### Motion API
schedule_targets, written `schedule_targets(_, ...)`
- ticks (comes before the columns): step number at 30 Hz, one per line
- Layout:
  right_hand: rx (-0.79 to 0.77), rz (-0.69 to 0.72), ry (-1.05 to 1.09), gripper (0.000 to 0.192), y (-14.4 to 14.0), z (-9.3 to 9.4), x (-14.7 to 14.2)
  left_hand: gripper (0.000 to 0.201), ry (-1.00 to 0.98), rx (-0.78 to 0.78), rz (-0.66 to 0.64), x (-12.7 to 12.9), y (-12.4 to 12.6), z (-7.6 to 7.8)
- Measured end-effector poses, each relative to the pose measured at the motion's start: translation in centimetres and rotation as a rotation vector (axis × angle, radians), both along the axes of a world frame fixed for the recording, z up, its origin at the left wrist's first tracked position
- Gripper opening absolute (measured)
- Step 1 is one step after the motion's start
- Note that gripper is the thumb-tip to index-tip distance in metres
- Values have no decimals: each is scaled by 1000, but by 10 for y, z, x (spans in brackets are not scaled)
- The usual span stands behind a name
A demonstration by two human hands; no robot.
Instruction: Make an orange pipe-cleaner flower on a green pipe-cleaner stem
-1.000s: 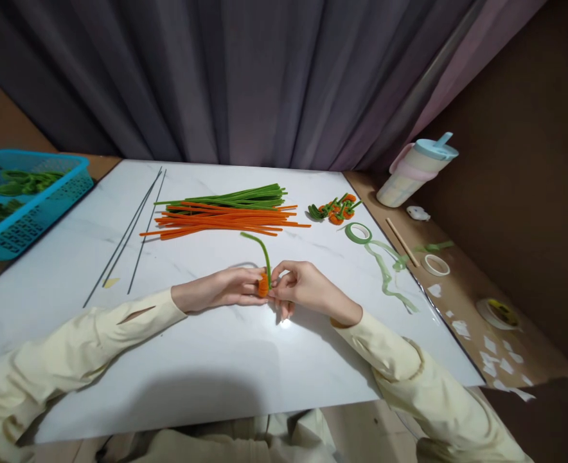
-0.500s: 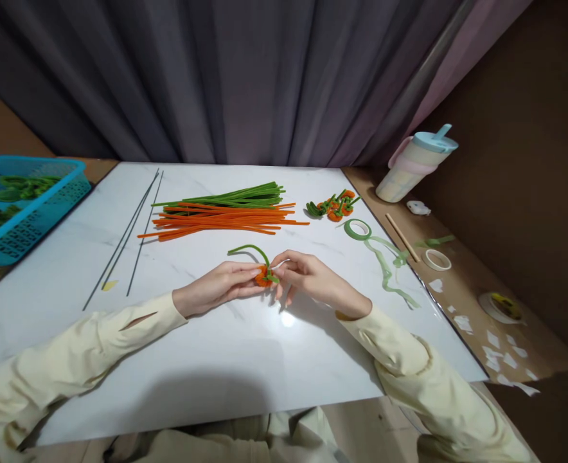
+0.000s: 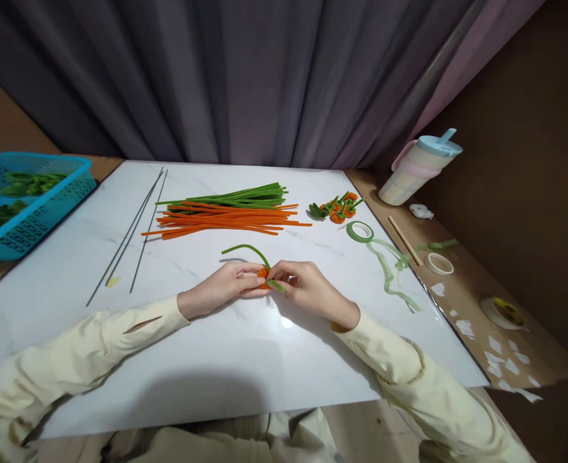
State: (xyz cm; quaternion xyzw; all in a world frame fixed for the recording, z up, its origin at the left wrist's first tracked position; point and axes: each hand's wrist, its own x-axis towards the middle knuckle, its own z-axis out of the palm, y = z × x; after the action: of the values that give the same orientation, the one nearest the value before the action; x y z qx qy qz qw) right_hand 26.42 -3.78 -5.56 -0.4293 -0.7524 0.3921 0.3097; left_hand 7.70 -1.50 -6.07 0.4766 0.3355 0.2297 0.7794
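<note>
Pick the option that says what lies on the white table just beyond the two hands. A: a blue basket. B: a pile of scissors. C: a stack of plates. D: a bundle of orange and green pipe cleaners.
D: the bundle of orange and green pipe cleaners lies straight behind the left hand and right hand, which together pinch a small orange coil with a green stem.
</note>
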Motion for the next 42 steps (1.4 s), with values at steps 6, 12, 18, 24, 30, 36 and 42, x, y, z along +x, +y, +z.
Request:
schedule_targets(6, 50, -18, -32, 20, -1, -2, -2, 16, 27, -8, 20, -1, -1, -3)
schedule_targets(12, 113, -10, -95, 19, -1, 1, -2, 16, 35, -16, 30, -1, 0, -2)
schedule_targets(18, 224, -56, -56, 17, -2, 7, 1, 20, -19, -67, 131, -1, -1, 4)
schedule_targets(24, 167, -80, 23, 16, -4, 3, -4, 25, 48, -78, 137, 0, -2, 6)
schedule_targets(30, 47, -55, 87, 13, -4, 1, -4, 33, 117, 49, 101, 2, -4, 1)
schedule_targets(36, 82, -83, 86, 8, -2, -4, -6, 32, 137, 110, 50, 1, -3, -4)
schedule_targets(42, 70, -67, 54, 11, 0, 0, -3, 31, 147, 112, 44, 1, -3, -3)
